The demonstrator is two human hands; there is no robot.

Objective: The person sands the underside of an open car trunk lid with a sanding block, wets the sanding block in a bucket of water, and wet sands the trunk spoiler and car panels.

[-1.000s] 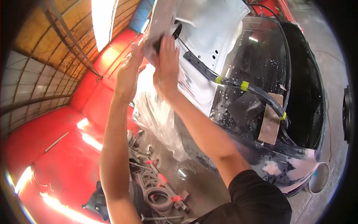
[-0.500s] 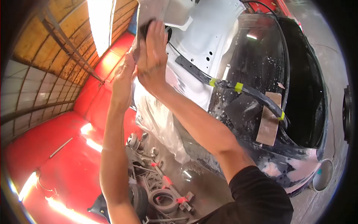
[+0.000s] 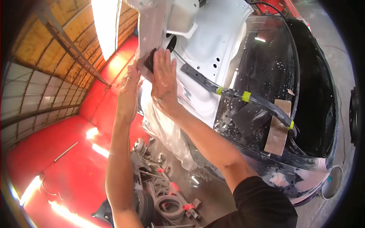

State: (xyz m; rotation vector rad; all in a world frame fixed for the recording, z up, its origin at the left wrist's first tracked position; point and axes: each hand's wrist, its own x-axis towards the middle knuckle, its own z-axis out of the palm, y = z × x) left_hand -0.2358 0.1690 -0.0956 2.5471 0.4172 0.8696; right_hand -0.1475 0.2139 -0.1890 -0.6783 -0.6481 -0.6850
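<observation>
A raised white car panel (image 3: 205, 49) with holes shows its inner side at the top middle. My right hand (image 3: 164, 83) lies along its edge strip, fingers straight and together. Under that palm and fingers is a dark sheet that looks like sandpaper (image 3: 149, 62), pressed against the panel; part of it is covered. My left hand (image 3: 128, 93) is at the panel's outer edge, fingers bent around it, fingertips partly hidden. Clear plastic film (image 3: 163, 125) hangs below both hands.
A black strip with yellow tape (image 3: 246, 96) crosses the wet dark car body (image 3: 262, 60). A tan block (image 3: 277, 133) and a dark sheet (image 3: 251, 117) lie on it. A bucket (image 3: 332, 184) stands right. A tire (image 3: 169, 207) and metal parts lie on the floor.
My right hand has slid down along the panel's edge with the dark sheet. My left hand sits slightly lower in view, and the whole view has shifted a little.
</observation>
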